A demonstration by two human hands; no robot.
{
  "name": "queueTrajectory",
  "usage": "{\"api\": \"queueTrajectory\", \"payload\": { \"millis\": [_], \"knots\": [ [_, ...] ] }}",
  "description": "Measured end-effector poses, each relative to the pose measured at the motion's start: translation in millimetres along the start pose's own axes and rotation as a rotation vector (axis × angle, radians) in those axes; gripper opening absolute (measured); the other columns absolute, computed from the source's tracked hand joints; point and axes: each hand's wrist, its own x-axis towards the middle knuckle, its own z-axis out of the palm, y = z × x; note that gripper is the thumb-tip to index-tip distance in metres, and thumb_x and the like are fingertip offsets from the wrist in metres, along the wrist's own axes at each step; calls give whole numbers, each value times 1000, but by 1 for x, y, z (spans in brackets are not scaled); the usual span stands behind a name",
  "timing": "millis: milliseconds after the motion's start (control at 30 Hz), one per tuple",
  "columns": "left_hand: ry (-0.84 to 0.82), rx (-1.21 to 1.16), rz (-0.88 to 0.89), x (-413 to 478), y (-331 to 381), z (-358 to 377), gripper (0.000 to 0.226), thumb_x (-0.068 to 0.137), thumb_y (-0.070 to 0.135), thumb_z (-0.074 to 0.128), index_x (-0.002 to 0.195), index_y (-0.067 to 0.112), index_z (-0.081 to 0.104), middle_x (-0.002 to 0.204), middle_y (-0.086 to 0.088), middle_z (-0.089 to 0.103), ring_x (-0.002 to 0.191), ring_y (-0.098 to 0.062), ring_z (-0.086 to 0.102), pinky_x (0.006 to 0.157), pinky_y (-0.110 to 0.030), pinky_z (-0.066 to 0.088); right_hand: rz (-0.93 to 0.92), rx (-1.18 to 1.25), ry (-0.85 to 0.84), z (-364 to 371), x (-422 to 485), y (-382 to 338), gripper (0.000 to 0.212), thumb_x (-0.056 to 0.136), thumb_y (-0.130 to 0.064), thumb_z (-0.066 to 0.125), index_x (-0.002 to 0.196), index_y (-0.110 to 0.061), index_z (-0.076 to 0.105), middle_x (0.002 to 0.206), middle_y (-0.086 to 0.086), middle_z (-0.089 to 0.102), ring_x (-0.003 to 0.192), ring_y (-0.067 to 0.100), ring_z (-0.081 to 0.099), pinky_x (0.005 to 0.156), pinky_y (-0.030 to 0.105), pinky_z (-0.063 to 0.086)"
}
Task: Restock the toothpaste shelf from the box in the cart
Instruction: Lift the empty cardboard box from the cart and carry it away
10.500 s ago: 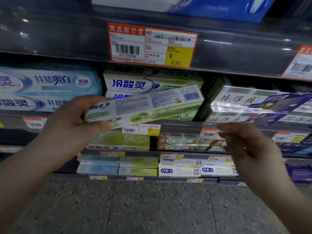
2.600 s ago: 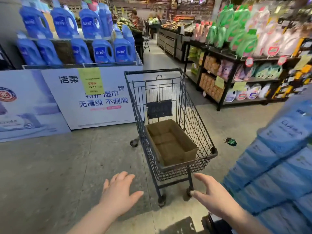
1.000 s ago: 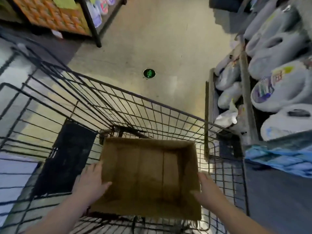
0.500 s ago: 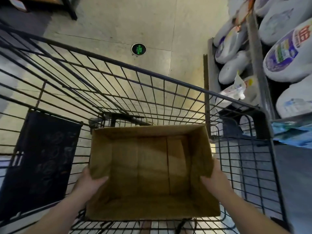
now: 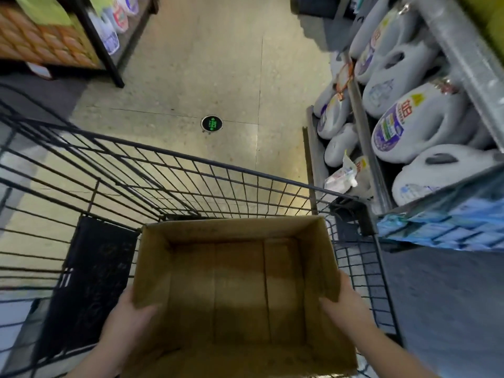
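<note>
An open brown cardboard box (image 5: 237, 290) sits in the black wire shopping cart (image 5: 169, 170), seen from above. Nothing shows inside the box; only its bare bottom flaps are visible. My left hand (image 5: 128, 320) grips the box's left wall, thumb over the rim. My right hand (image 5: 345, 304) holds the right wall the same way. No toothpaste and no toothpaste shelf are in view.
A shelf of large white detergent jugs (image 5: 403, 126) stands close on the right, with blue packs (image 5: 447, 222) at its near end. Another shelf unit (image 5: 54, 36) is at the far left. A round green floor marker (image 5: 212, 123) lies ahead on the tiled aisle.
Since 10.5 s ago I left the toothpaste shelf, reached the cart and took the box by both sides. In the last half second the box looks larger and nearer to the camera.
</note>
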Motion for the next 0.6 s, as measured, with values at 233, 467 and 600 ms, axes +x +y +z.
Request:
{"api": "queueTrajectory", "payload": {
  "millis": [233, 467, 600],
  "knots": [
    [122, 18, 211, -84, 35, -40, 60, 83, 29, 63, 135, 16, 36, 119, -17, 55, 107, -39, 52, 88, -47, 45, -96, 65, 109, -56, -81, -6, 58, 84, -21, 60, 132, -20, 28, 97, 3, 54, 76, 16, 55, 66, 29, 47],
    [190, -27, 439, -148, 68, -49, 64, 83, 26, 63, 138, 16, 33, 132, -18, 49, 118, -40, 45, 97, -53, 40, -101, 130, 274, -114, -136, -1, 58, 83, -31, 58, 132, -23, 29, 116, 10, 58, 102, 30, 57, 86, 42, 49],
    [144, -126, 583, -177, 92, -36, 57, 82, 28, 64, 134, 22, 40, 125, -13, 54, 112, -37, 51, 92, -53, 45, -84, 207, 375, -144, -157, 20, 53, 83, -30, 58, 129, -23, 33, 106, 8, 58, 96, 28, 56, 80, 36, 45]
  ]
}}
